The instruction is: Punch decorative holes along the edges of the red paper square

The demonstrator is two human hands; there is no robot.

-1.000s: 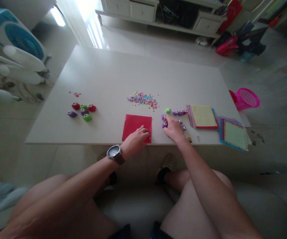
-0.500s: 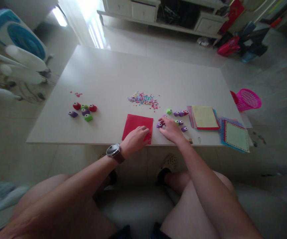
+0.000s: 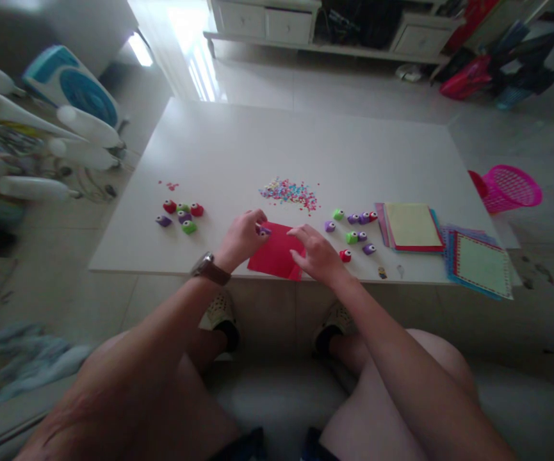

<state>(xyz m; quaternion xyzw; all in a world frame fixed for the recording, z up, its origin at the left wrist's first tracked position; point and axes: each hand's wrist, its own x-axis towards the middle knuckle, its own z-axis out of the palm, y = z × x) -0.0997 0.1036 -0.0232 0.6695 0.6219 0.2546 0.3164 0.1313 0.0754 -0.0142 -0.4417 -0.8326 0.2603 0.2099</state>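
Note:
A sheet of red paper point(image 3: 277, 257) lies at the near edge of the white table. At its upper left, my left hand point(image 3: 242, 240) is closed around a small purple craft punch point(image 3: 264, 231); fingers partly cover the punch. My right hand point(image 3: 317, 253) is over the paper's right edge, with thumb and fingers curved apart and nothing visible between them. Just right of that hand lie a red punch point(image 3: 345, 256) and a purple punch point(image 3: 330, 226), among several other punches.
Several punches point(image 3: 189, 226) are grouped at the left near small red paper bits point(image 3: 172, 187). Colourful confetti point(image 3: 289, 192) is heaped mid-table. Stacked coloured paper point(image 3: 414, 224) and bordered sheets point(image 3: 482, 262) lie at the right. A pink basket point(image 3: 512, 187) stands beyond the table.
A purple punch near my right hand earlier is now apparently in my left hand, which has moved up and left across the paper. My right hand has come to the paper's edge, fingers apart.

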